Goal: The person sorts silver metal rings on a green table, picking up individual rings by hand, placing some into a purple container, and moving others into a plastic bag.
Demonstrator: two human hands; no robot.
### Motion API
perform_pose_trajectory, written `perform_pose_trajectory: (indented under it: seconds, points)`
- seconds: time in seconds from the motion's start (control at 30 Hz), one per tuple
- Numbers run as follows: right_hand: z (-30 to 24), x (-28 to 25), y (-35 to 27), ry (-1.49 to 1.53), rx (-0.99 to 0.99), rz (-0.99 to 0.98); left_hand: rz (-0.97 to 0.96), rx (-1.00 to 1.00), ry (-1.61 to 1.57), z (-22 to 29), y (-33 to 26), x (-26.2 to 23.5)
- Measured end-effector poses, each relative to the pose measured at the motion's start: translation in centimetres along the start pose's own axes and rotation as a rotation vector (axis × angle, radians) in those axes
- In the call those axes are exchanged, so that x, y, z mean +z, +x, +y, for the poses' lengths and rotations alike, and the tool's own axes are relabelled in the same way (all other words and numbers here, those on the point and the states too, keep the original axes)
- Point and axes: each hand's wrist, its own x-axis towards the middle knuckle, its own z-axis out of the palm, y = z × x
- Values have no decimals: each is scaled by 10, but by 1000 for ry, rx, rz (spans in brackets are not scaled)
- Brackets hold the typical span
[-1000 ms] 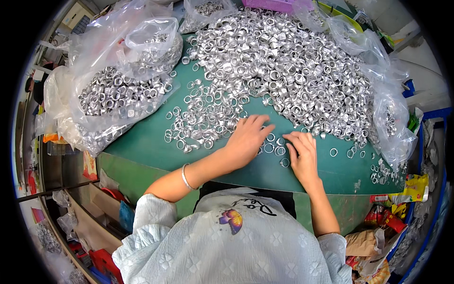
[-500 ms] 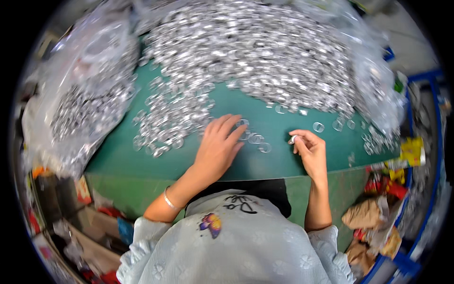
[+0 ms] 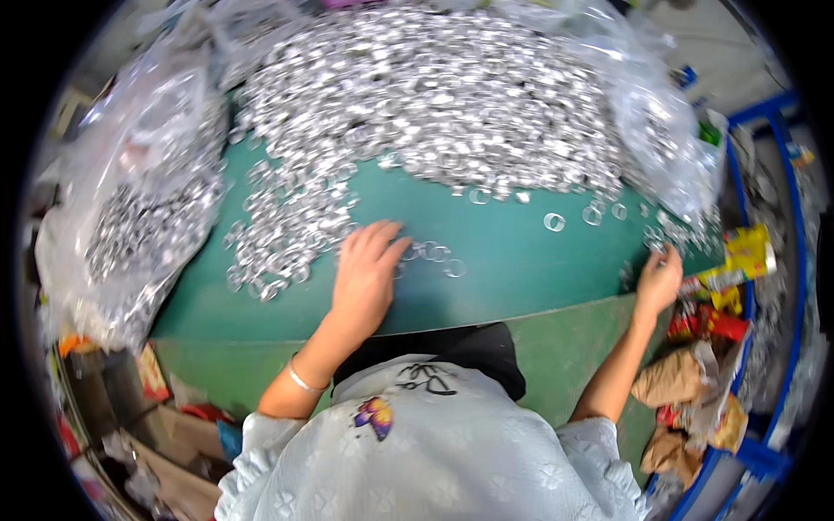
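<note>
A big heap of shiny silver metal rings (image 3: 434, 95) covers the far part of a green tabletop (image 3: 512, 260). My left hand (image 3: 365, 273) rests palm down, fingers stretched out, beside a smaller spread of rings (image 3: 291, 226). Several loose rings (image 3: 434, 252) lie just right of its fingertips. At the table's right end, my right hand (image 3: 658, 285) has its fingers bunched at a small pile of rings (image 3: 695, 233). A shiny ring shows at those fingertips, partly hidden by blur.
A clear plastic bag of rings (image 3: 143, 217) slumps over the left side. More clear plastic (image 3: 660, 148) drapes along the heap's right edge. Beyond the right end stand a blue metal frame (image 3: 760, 382), yellow wrappers (image 3: 749, 252) and brown paper bags (image 3: 673, 382). A cardboard box (image 3: 169, 456) sits lower left.
My right hand has moved right, from the table's middle to the small pile at the right end, carrying a ring. My left hand stays beside the loose rings. The whole view has shifted slightly.
</note>
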Motion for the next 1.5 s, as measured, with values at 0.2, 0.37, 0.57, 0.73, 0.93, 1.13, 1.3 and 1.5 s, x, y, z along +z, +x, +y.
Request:
perform_pose_trajectory:
  seconds: [0.2,0.37,0.57,0.73,0.93,1.13,1.3,1.5]
  points:
    - [-163,-61,-57,914,-504,-597,115,-138,14,-3,-6,-3]
    - [-230,-60,-90,804,-814,-641,32,-98,-20,-10,2,0]
    - [-227,-34,-96,854,-706,-563,62,-73,41,-8,14,3]
    - [-222,-37,-87,992,-499,-522,117,-128,-156,-8,11,-3]
    - [-223,-57,-91,974,-580,-561,-21,-655,-1343,5,-1,-18]
    - [-213,-70,-94,1293,-648,-736,-160,-714,-1773,21,-5,0]
    - [-179,-56,-24,1096,-354,-486,-3,-486,-1344,34,1,-8]
    - [-46,6,148,199,-388,57,240,-212,-333,12,-14,-23]
